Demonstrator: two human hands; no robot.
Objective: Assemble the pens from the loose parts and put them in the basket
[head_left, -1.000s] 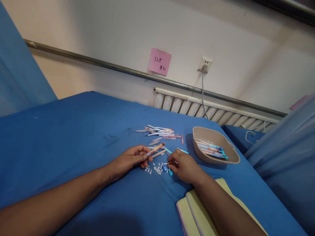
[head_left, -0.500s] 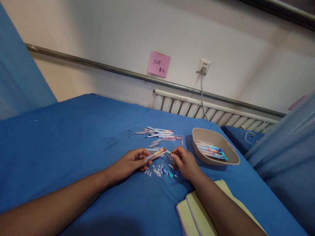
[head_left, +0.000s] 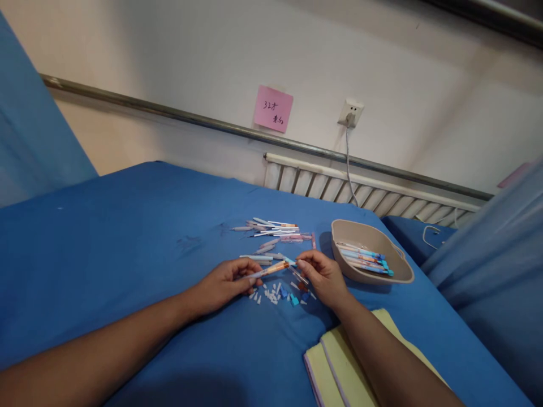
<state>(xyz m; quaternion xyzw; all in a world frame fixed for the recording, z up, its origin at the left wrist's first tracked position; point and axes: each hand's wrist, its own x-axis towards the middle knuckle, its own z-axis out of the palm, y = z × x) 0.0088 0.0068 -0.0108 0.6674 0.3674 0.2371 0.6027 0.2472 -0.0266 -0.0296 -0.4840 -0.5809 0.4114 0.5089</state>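
Observation:
My left hand (head_left: 224,284) pinches an orange-ended pen barrel (head_left: 271,269) just above the blue tablecloth (head_left: 127,254). My right hand (head_left: 322,277) is closed on a thin pen part (head_left: 299,276) whose upper end meets the barrel's orange tip. Below both hands lies a scatter of small white and blue pen caps and tips (head_left: 278,293). Loose pen barrels and refills (head_left: 275,229) lie a little farther off. Several finished blue pens lie in a beige tray (head_left: 382,271) to the right of my right hand.
A yellow-green notebook (head_left: 335,367) lies under my right forearm at the table's near edge. Along the wall behind run a metal rail (head_left: 169,113) and a radiator (head_left: 365,189), with a pink note (head_left: 274,108) and a socket (head_left: 350,113). Blue fabric (head_left: 500,271) hangs at right.
My right hand has lifted from the small parts and come up to the barrel's tip with a thin part. The left hand has kept hold of the barrel and lowered it slightly.

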